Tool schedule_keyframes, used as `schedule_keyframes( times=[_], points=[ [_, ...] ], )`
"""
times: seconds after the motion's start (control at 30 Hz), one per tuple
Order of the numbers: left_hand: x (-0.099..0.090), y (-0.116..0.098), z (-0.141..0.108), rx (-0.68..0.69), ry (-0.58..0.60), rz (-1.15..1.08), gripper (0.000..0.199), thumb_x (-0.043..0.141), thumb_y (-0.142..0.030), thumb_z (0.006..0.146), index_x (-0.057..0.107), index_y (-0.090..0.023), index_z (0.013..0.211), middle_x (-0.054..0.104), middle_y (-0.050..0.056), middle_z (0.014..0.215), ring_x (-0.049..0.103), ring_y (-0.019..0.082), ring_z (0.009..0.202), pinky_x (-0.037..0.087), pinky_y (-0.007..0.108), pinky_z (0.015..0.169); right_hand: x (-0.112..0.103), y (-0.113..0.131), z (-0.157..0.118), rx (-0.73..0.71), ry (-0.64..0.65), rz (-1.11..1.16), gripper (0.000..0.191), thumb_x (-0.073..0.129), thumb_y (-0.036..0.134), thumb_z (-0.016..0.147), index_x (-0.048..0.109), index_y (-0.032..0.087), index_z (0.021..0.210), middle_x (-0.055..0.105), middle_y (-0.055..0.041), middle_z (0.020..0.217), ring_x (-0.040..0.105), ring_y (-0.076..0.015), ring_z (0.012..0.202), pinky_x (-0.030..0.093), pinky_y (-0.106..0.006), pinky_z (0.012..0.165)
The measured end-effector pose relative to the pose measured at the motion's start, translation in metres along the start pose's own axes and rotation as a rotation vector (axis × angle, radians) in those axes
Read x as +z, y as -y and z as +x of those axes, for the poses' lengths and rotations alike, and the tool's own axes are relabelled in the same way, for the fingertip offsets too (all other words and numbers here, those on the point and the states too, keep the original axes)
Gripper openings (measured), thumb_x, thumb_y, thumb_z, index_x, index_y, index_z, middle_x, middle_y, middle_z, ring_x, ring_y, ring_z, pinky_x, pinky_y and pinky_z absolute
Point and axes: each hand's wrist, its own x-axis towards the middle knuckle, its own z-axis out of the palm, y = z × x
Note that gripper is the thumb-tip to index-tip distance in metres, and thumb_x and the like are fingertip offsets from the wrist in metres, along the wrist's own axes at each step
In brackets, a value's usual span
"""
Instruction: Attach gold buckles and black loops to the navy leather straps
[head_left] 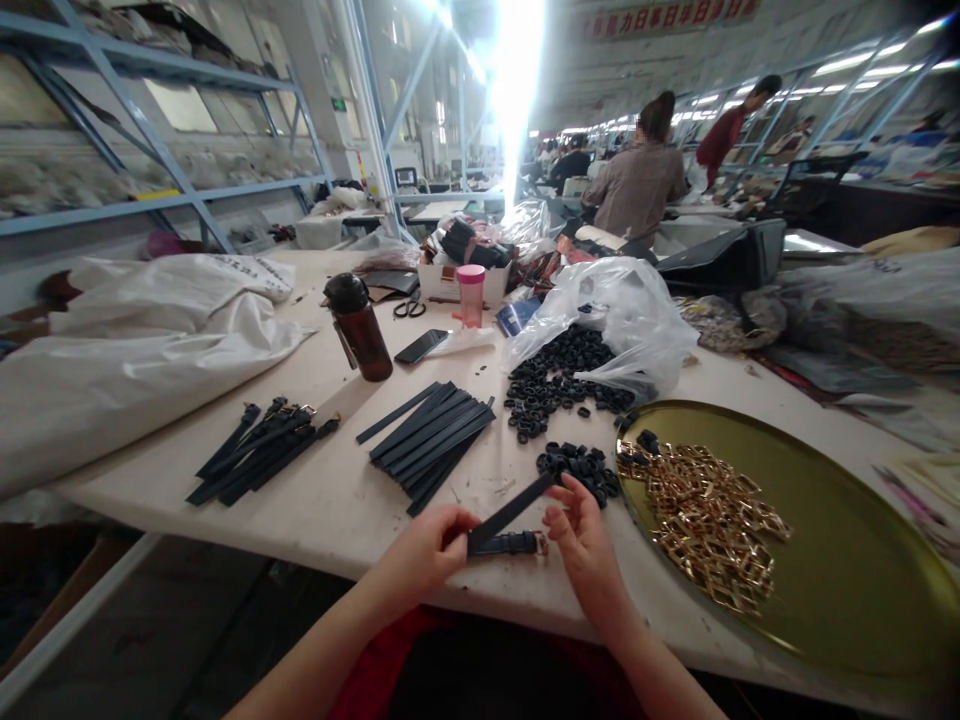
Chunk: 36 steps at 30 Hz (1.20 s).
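Observation:
My left hand (pixel 437 548) is closed on one end of a dark strap (pixel 510 510), held slanting up to the right. At its upper end is my right hand (pixel 585 545), fingers curled, the fingertips by the strap tip; whether they grip it is unclear. Below the held strap, another strap with a gold buckle (pixel 510 543) lies near the table edge. A pile of flat dark straps (pixel 435 440) rests beyond my left hand, and a bundle of buckled straps (pixel 259 450) further left. Small black loops (pixel 577 465) lie just beyond my right hand.
A round golden tray (pixel 840 550) holds many gold buckles (pixel 712 510) at the right. Further back stand a dark bottle (pixel 360 330), a phone (pixel 421 346), scissors (pixel 409 308), a pink cup (pixel 471 295) and a plastic bag (pixel 630 320). White sacks (pixel 150 370) cover the left side.

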Motion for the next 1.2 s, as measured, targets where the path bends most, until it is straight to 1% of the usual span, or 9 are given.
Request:
schedule_keyframes(
  times=[0.13, 0.27, 0.43, 0.53, 0.7, 0.8, 0.9, 1.03, 1.2],
  points=[
    [0.009, -0.011, -0.021, -0.147, 0.270, -0.522, 0.025, 0.041, -0.016, 0.073, 0.059, -0.015, 0.091, 0.061, -0.001, 0.069, 0.056, 0.012, 0.062, 0.042, 0.020, 0.055, -0.002, 0.013, 0.002, 0.169, 0.083, 0.161, 0.035, 0.055, 0.044, 0.075, 0.054, 0.016, 0.096, 0.054, 0.0000, 0.070, 0.049, -0.0116, 0.055, 0.041, -0.023, 0.047],
    [0.032, -0.012, -0.018, -0.243, 0.422, -0.812, 0.021, 0.047, -0.022, 0.074, 0.054, -0.015, 0.092, 0.057, -0.003, 0.064, 0.055, 0.008, 0.049, 0.040, 0.017, 0.047, 0.006, 0.015, -0.004, 0.130, 0.264, 0.060, 0.027, 0.051, 0.041, 0.079, 0.056, 0.017, 0.089, 0.052, 0.0026, 0.061, 0.048, -0.0114, 0.050, 0.040, -0.023, 0.046],
    [0.034, -0.018, -0.009, -0.371, 0.299, -1.050, 0.015, 0.047, -0.023, 0.075, 0.050, -0.014, 0.087, 0.058, -0.001, 0.062, 0.053, 0.006, 0.045, 0.037, 0.015, 0.041, 0.000, 0.019, 0.018, -0.271, 0.187, -0.710, 0.026, 0.035, 0.026, 0.088, 0.059, 0.017, 0.094, 0.061, -0.0081, 0.087, 0.057, -0.0191, 0.077, 0.043, -0.029, 0.066],
    [0.023, -0.022, -0.009, -0.454, 0.278, -1.237, 0.022, 0.052, -0.016, 0.070, 0.051, -0.013, 0.092, 0.061, 0.003, 0.072, 0.058, 0.009, 0.058, 0.043, 0.017, 0.049, -0.001, 0.019, 0.035, -0.366, 0.194, -1.266, 0.017, 0.044, 0.016, 0.083, 0.061, 0.016, 0.083, 0.060, -0.0096, 0.082, 0.057, -0.0226, 0.072, 0.040, -0.031, 0.060],
    [0.018, -0.022, -0.010, -0.490, 0.299, -1.396, 0.028, 0.057, -0.012, 0.067, 0.053, -0.011, 0.094, 0.062, 0.005, 0.079, 0.060, 0.011, 0.065, 0.045, 0.019, 0.054, 0.003, 0.014, 0.044, -0.410, 0.245, -1.416, 0.014, 0.047, 0.011, 0.080, 0.060, 0.016, 0.076, 0.060, -0.0094, 0.079, 0.057, -0.0238, 0.070, 0.038, -0.032, 0.057],
    [0.020, -0.020, -0.009, -0.495, 0.311, -1.421, 0.029, 0.058, -0.012, 0.067, 0.053, -0.011, 0.095, 0.061, 0.005, 0.078, 0.060, 0.011, 0.064, 0.044, 0.018, 0.053, 0.001, 0.015, 0.042, -0.461, 0.281, -1.331, 0.015, 0.046, 0.011, 0.080, 0.060, 0.016, 0.075, 0.061, -0.0100, 0.085, 0.056, -0.0235, 0.076, 0.039, -0.033, 0.063],
    [0.023, -0.017, -0.006, -0.478, 0.319, -1.441, 0.030, 0.057, -0.012, 0.068, 0.053, -0.011, 0.097, 0.061, 0.005, 0.078, 0.060, 0.011, 0.064, 0.044, 0.018, 0.054, -0.003, 0.018, 0.035, -0.456, 0.273, -0.988, 0.014, 0.045, 0.015, 0.082, 0.058, 0.016, 0.077, 0.062, -0.0095, 0.086, 0.056, -0.0220, 0.080, 0.041, -0.033, 0.070],
    [0.023, -0.014, -0.005, -0.445, 0.317, -1.438, 0.030, 0.056, -0.013, 0.068, 0.054, -0.011, 0.097, 0.061, 0.005, 0.080, 0.060, 0.010, 0.065, 0.044, 0.018, 0.055, -0.006, 0.024, 0.020, -0.110, 0.205, -0.359, 0.020, 0.050, 0.034, 0.080, 0.055, 0.018, 0.091, 0.060, -0.0031, 0.074, 0.055, -0.0176, 0.067, 0.044, -0.030, 0.063],
    [0.025, -0.016, -0.005, -0.364, 0.291, -1.186, 0.024, 0.049, -0.028, 0.077, 0.052, -0.013, 0.094, 0.057, -0.002, 0.062, 0.047, 0.004, 0.041, 0.034, 0.014, 0.039, -0.003, 0.031, 0.009, 0.272, 0.205, 0.200, 0.036, 0.059, 0.047, 0.072, 0.061, 0.018, 0.093, 0.061, -0.0015, 0.073, 0.052, -0.0130, 0.062, 0.044, -0.026, 0.059]
  ],
)
